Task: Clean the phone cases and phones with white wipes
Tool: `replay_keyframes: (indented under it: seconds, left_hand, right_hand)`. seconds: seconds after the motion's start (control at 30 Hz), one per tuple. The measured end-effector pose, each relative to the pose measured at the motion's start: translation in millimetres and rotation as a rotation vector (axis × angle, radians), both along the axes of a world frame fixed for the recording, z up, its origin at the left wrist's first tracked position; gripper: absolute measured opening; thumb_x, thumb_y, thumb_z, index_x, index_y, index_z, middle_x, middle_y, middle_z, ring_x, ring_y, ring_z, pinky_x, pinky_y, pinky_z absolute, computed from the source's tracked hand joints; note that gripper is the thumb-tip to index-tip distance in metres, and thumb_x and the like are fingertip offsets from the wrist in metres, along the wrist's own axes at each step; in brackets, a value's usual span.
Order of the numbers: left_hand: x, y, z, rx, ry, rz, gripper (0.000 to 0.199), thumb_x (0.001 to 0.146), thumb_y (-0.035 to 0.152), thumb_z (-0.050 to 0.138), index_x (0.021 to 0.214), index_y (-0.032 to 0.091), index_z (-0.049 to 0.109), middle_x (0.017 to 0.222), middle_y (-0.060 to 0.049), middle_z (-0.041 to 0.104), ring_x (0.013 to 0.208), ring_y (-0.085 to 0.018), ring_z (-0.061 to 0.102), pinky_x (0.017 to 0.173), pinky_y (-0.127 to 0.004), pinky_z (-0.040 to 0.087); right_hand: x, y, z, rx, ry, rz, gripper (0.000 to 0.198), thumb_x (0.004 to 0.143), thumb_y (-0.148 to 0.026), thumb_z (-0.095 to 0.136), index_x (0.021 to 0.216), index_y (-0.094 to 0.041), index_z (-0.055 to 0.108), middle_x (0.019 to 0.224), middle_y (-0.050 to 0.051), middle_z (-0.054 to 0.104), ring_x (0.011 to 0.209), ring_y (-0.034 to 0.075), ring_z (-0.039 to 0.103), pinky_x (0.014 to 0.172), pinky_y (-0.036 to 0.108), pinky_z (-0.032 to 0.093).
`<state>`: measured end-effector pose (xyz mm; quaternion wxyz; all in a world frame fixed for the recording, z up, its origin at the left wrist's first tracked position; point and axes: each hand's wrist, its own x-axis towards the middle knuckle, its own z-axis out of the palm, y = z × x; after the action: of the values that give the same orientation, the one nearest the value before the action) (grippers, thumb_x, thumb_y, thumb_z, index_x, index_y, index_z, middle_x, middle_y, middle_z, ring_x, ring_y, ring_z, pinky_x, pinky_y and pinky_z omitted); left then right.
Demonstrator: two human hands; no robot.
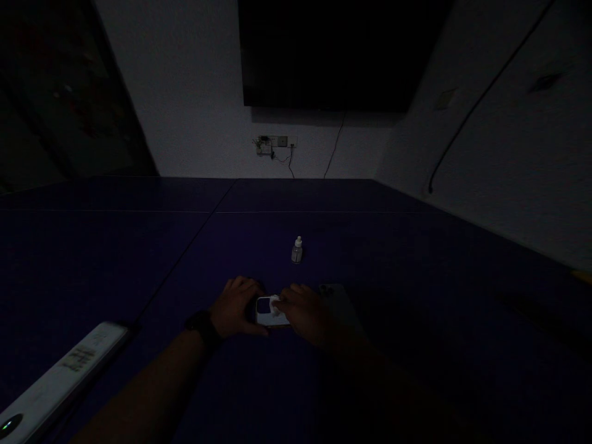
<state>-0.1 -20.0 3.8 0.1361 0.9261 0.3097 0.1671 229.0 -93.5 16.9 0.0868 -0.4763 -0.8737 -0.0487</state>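
Note:
A phone case (266,319) with a pale back and a large camera cutout lies on the dark blue surface. My left hand (235,307), with a dark watch on the wrist, grips the case's left end, thumb on the near side and fingers on the far side. Pressed against the case is a crumpled white tissue (274,306), pinched in the fingers of my right hand (303,311), which covers the case's right end. Partly behind my right hand lies a dark grey phone (342,301), its camera corner showing. A small clear bottle (296,253) with a white dropper-like top stands upright beyond my hands.
The room is very dim. A long white power strip-like bar (69,370) with a small green light lies at the left. Wall sockets with cables (272,145) sit below a large black screen (333,55). A seam (185,246) runs across the blue surface (259,234).

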Motion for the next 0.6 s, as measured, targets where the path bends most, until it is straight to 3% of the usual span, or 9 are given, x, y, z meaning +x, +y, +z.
replay_keyframes:
  seconds: [0.1, 0.3, 0.47, 0.6]
  left_hand:
    - [1, 0, -0.3, -0.003, -0.002, 0.003, 0.071, 0.06, 0.076, 0.078, 0.109, 0.027, 0.061, 0.115, -0.004, 0.066, 0.105, -0.031, 0.051, 0.088, -0.043, 0.036]
    - [1, -2, 0.3, 0.013, 0.012, 0.004, 0.071, 0.06, 0.076, 0.077, 0.108, 0.026, 0.062, 0.115, -0.005, 0.066, 0.104, -0.03, 0.052, 0.088, -0.042, 0.037]
    - [0, -1, 0.1, 0.032, 0.009, 0.003, 0.075, 0.059, 0.079, 0.077, 0.11, 0.027, 0.062, 0.115, -0.005, 0.066, 0.104, -0.031, 0.051, 0.089, -0.042, 0.036]
    - [-1, 0, -1.1, 0.045, 0.011, -0.002, 0.076, 0.055, 0.08, 0.078, 0.108, 0.027, 0.063, 0.114, -0.004, 0.066, 0.103, -0.03, 0.051, 0.088, -0.042, 0.036]
  right_hand:
    - [5, 2, 1, -0.017, 0.002, -0.055, 0.023, 0.1, -0.017, 0.052, 0.105, -0.019, 0.074, 0.103, 0.008, 0.068, 0.093, 0.021, 0.055, 0.077, 0.035, 0.038]
    - [14, 3, 1, -0.088, 0.038, 0.118, 0.025, 0.096, -0.014, 0.056, 0.111, -0.023, 0.073, 0.107, 0.006, 0.068, 0.093, 0.019, 0.055, 0.08, 0.032, 0.038]
    - [12, 6, 2, -0.035, 0.012, -0.039, 0.024, 0.099, -0.017, 0.053, 0.108, -0.023, 0.074, 0.103, 0.006, 0.069, 0.093, 0.021, 0.055, 0.078, 0.033, 0.037]
    - [24, 0, 7, -0.088, -0.043, -0.023, 0.023, 0.092, -0.017, 0.061, 0.109, -0.023, 0.075, 0.103, 0.006, 0.069, 0.093, 0.022, 0.055, 0.077, 0.033, 0.037]
